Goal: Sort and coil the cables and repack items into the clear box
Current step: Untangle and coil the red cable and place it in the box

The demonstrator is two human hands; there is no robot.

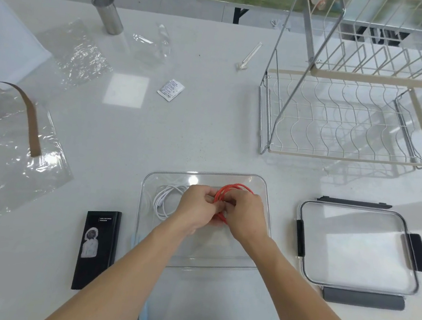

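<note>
Both hands over the clear box (250,267): left hand (193,210) and right hand (244,218) each grip the orange cable (230,188) coil, pinched between them, loop standing upright-ish, probably. White cable (166,201) already coiled inside, just left of the left hand. Lid (358,247) on counter (181,129), nearer right hand.

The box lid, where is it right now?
In the head view the lid lies flat on the table, right of the clear box and in front of the wire rack.

Two cables: one red (230,191), one white (165,202); one clear box (149,179)
</note>
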